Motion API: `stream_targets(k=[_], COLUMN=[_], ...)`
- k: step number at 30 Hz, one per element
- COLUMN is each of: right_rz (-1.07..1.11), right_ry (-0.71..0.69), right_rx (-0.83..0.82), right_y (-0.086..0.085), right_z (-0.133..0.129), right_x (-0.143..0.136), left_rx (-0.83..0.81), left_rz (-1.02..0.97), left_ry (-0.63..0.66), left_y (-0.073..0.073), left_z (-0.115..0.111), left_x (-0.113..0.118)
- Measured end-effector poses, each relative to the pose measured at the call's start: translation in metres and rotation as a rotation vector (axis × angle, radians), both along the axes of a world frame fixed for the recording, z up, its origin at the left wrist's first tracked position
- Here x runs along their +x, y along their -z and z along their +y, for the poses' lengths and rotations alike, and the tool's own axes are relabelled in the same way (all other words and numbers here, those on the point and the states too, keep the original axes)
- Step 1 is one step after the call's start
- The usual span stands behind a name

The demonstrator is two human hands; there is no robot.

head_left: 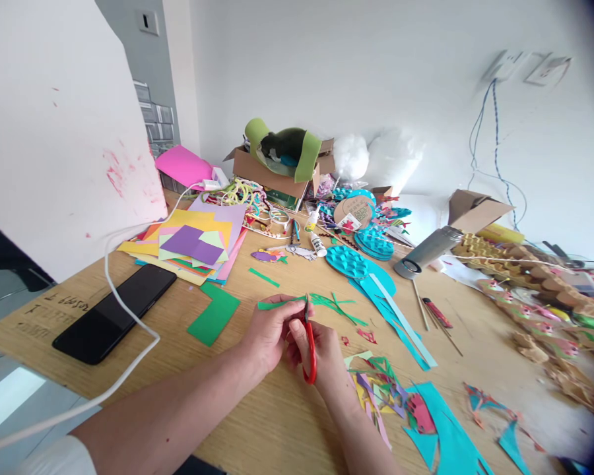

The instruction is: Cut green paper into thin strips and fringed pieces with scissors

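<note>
Between the thumb and fingers of my left hand (270,333) is a narrow green paper strip (272,305), its end reaching toward the blades. My right hand (317,346) grips red-handled scissors (311,359), pointing away from me, with the blades at the strip's right end. Both hands meet close together above the table. Thin green paper slivers (334,303) lie just beyond the scissor tips. To the left rests a larger green paper piece (214,313) with a notch cut out, and another green strip (264,276) lies farther back.
A black phone (116,313) and white cable (129,310) lie left. Behind them is a coloured paper stack (198,227). Paper scraps (376,392) and blue offcuts (443,422) spread at right front. A grey cylinder (428,252), glue bottle (318,245) and cardboard box (270,173) stand farther back.
</note>
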State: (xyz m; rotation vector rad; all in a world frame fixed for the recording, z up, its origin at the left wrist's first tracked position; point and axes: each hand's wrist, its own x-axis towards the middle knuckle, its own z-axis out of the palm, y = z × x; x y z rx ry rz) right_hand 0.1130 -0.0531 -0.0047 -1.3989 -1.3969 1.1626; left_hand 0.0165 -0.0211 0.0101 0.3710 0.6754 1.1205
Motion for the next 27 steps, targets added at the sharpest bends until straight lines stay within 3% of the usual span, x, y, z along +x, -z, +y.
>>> stream_targets(k=[27], right_rz=[0.014], right_ry=[0.027], right_rx=[-0.048], right_y=[0.0003], right_z=[-0.0010], right_x=[0.0008], left_rx=[0.056], left_rz=[0.098], left_ry=[0.005], left_y=[0.0007], left_z=[-0.0002], left_x=[-0.0019])
